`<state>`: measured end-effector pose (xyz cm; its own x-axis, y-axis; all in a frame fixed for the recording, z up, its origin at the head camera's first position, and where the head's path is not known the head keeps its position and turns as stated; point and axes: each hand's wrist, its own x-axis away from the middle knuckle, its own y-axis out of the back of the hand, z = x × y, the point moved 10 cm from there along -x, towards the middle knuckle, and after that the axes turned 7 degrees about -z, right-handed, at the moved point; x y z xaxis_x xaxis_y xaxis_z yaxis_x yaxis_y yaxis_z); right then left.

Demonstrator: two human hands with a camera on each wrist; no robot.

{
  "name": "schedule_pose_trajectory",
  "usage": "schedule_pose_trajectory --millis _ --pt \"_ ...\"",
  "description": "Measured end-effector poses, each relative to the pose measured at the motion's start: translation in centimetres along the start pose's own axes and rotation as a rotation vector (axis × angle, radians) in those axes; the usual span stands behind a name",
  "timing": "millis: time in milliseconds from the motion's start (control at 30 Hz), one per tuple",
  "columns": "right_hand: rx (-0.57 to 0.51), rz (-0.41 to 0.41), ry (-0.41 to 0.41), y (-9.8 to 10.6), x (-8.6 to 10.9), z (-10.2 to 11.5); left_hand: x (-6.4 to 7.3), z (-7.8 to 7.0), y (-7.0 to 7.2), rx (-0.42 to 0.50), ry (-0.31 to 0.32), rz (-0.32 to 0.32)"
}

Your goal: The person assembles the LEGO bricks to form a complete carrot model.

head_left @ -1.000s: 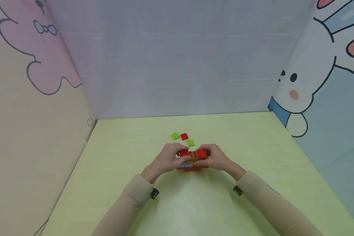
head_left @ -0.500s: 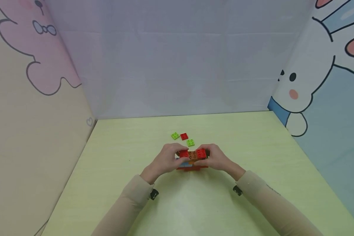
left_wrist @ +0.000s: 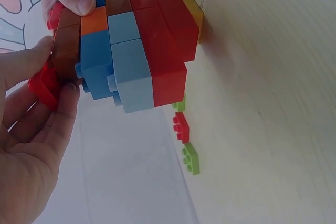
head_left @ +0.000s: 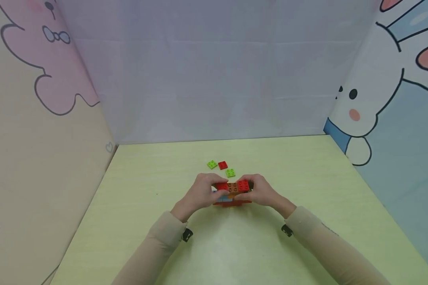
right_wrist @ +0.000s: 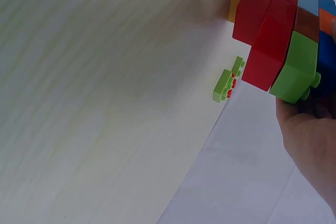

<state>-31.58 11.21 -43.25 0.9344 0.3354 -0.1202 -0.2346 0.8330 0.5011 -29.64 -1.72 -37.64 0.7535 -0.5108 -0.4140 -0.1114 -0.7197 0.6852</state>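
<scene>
A stack of toy building bricks (left_wrist: 157, 45) stands on the table between both hands. It has a yellow brick at the bottom, then red, light blue, green, blue, orange and brown layers. Two red bricks sit at the ends of its brown top, the right one (head_left: 243, 186) fully studded in the head view. My left hand (head_left: 202, 191) grips the stack's upper left end, thumb in front and fingers behind, around the red and brown bricks. From the other side, my right hand (head_left: 263, 192) holds the upper right end, its thumb along the front.
Behind the stack lie a green brick (head_left: 212, 164), a red brick (head_left: 222, 165) and another green brick (head_left: 230, 173), all loose and low. A pale curtain (head_left: 214, 79) closes the back of the table (head_left: 146, 170); printed panels flank it.
Both hands keep their hold on the stack, and the bricks stay in place. Only the head view shifts very slightly.
</scene>
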Motion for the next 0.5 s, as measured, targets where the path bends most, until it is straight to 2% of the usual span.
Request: schedule_pose_trajectory --millis 500 --pt "0.021 0.009 0.009 0.0 -0.23 0.15 -0.25 0.57 0.07 0.026 0.045 0.017"
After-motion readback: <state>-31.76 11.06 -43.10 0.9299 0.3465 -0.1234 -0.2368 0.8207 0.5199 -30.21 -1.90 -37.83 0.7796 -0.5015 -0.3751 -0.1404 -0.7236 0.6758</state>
